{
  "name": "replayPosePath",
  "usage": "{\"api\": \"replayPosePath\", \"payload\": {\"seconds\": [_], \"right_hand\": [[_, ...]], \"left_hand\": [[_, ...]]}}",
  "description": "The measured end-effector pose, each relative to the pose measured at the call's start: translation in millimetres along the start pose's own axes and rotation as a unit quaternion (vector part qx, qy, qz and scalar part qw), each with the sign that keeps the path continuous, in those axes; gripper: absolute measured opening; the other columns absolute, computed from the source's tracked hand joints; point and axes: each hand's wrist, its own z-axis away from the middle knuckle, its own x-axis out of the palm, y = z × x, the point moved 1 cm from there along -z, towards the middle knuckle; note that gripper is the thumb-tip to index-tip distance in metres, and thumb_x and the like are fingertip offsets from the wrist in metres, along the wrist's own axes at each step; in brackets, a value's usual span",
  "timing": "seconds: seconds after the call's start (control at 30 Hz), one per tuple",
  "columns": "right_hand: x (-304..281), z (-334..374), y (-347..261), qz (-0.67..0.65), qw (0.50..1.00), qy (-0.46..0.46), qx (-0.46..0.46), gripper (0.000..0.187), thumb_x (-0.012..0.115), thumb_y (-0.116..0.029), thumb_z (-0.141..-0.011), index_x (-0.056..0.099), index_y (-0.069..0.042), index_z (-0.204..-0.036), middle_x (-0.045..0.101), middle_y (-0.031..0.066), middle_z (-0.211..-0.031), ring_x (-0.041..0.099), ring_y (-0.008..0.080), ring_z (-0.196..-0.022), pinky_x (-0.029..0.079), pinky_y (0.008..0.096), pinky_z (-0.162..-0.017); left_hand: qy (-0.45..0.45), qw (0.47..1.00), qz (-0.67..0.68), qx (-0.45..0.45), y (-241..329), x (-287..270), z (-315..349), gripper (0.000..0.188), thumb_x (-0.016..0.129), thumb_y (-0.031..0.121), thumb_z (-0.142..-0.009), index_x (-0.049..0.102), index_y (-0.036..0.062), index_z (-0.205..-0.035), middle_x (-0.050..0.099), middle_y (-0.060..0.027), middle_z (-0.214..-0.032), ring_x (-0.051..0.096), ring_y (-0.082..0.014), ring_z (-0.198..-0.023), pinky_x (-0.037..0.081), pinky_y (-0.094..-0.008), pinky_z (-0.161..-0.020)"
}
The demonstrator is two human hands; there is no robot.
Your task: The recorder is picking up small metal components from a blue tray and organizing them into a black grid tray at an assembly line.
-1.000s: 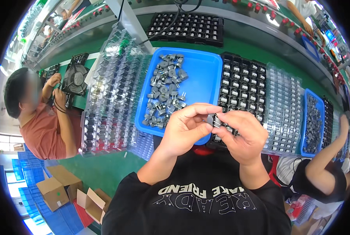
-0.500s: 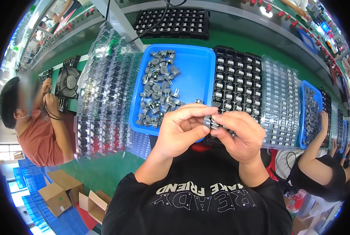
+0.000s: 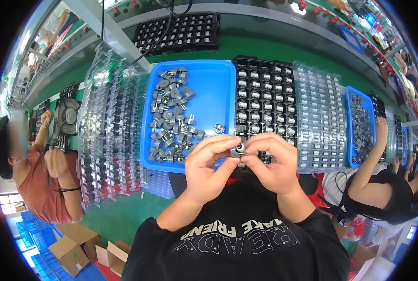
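Note:
In front of my chest, both hands meet over one small grey round part with metal pins [image 3: 237, 151]. My left hand [image 3: 208, 169] pinches it between thumb and forefinger. The thumb and forefinger of my right hand [image 3: 275, 160] close on its pin side; my fingertips partly cover it. Just beyond my hands is a blue tray [image 3: 209, 84], with a heap of similar grey parts [image 3: 167, 112] along its left side. A lone round piece [image 3: 219, 128] lies in the tray near my left fingers. To the right stands a black compartment tray [image 3: 265, 96] with silvery cylinders in its pockets.
Stacked clear plastic trays [image 3: 115, 126] stand left of the blue tray, and more clear trays [image 3: 319, 117] lie right of the black one. Another filled black tray [image 3: 181, 33] sits farther back. Co-workers sit on both sides. Open cardboard boxes [image 3: 71, 255] stand at lower left.
The view has shifted, so the trays appear farther left. My hands still hold the grey part, now turned differently between my fingertips. The left co-worker's hands have moved apart.

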Motion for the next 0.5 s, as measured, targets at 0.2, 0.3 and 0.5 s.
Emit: {"api": "replayPosePath", "payload": {"seconds": [0.2, 0.3, 0.5], "right_hand": [[-21.7, -53.6, 31.4, 0.133, 0.986, -0.073, 0.064, 0.007, 0.073, -0.004, -0.083, 0.066, -0.002, -0.084, 0.069, 0.0104, -0.085, 0.068, 0.0235, -0.079, 0.054, 0.0337, -0.072], [-62.1, -107.3, 97.4, 0.362, 0.931, 0.034, 0.016, 0.007, 0.068, -0.008, -0.087, 0.065, -0.002, -0.088, 0.065, 0.0134, -0.084, 0.065, 0.0336, -0.077, 0.051, 0.0419, -0.070], [-63.7, -150.3, 168.2, 0.529, 0.840, -0.112, 0.044, 0.013, 0.068, -0.011, -0.085, 0.067, -0.007, -0.097, 0.066, 0.0169, -0.100, 0.067, 0.0378, -0.096, 0.056, 0.0488, -0.081]], "left_hand": [[0.001, 0.935, -0.353, -0.027, 1.5, -6.4, -23.3, 0.062, 0.080, 0.000, -0.077, 0.060, 0.0014, -0.136, 0.062, -0.0172, -0.130, 0.068, -0.0297, -0.109, 0.056, -0.0411, -0.094], [-0.005, 0.796, -0.605, -0.018, -4.9, -33.8, -42.5, 0.057, 0.081, 0.013, -0.078, 0.062, 0.0054, -0.132, 0.060, -0.0167, -0.130, 0.060, -0.0351, -0.116, 0.047, -0.0470, -0.099], [-0.026, 0.736, -0.672, -0.072, -34.4, -49.7, -52.3, 0.028, 0.076, 0.014, -0.082, 0.074, 0.0059, -0.108, 0.070, -0.0132, -0.106, 0.064, -0.0352, -0.105, 0.049, -0.0459, -0.094]]}}
